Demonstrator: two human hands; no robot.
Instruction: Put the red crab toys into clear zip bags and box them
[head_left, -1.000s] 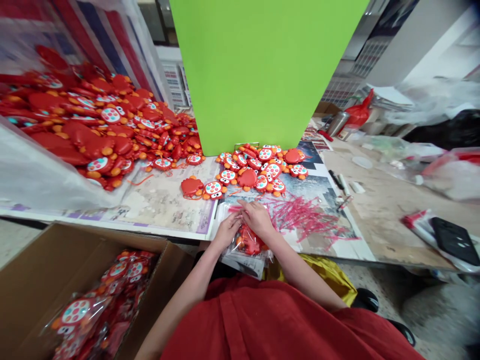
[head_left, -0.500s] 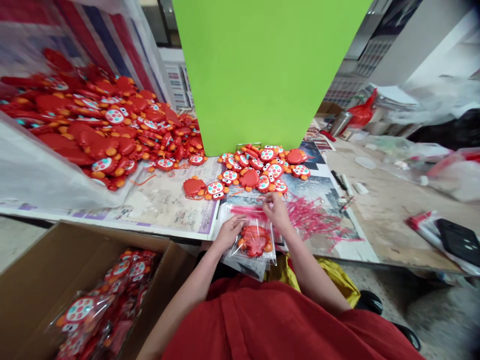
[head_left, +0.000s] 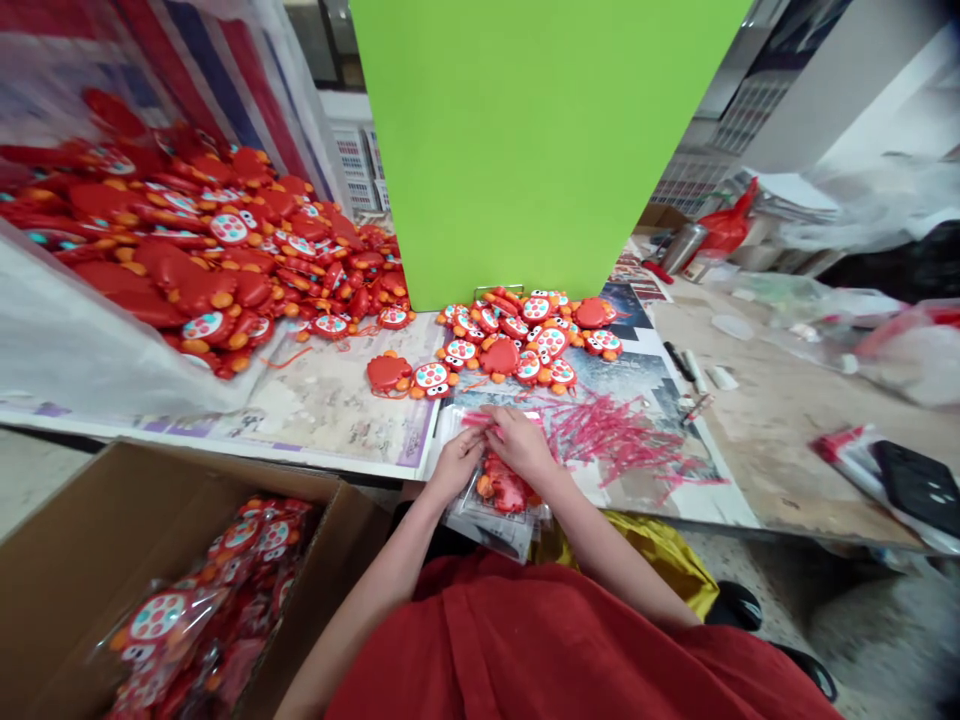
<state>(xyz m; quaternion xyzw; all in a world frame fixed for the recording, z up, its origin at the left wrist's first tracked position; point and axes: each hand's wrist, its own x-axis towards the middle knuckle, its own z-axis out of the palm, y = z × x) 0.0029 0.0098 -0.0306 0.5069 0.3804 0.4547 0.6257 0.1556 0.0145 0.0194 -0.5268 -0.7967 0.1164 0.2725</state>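
**Hands close again over the bagged crab toy**

Right hand (head_left: 521,443) is back from its reach toward the red ties (head_left: 615,435), now pressed over the top of the clear bag (head_left: 499,500) at the table's near edge; left hand (head_left: 455,465) meets it there, both pinching the bag mouth; looks like the sealing stage. Red crab toy (head_left: 504,487) sits inside the bag, half hidden under the fingers. Cardboard box (head_left: 97,530) at lower left holds a heap of bagged crabs (head_left: 161,620); big plastic sack (head_left: 67,350) on the left spills loose crabs (head_left: 210,240) onto the table; smaller loose cluster (head_left: 517,340) lies just beyond the hands.
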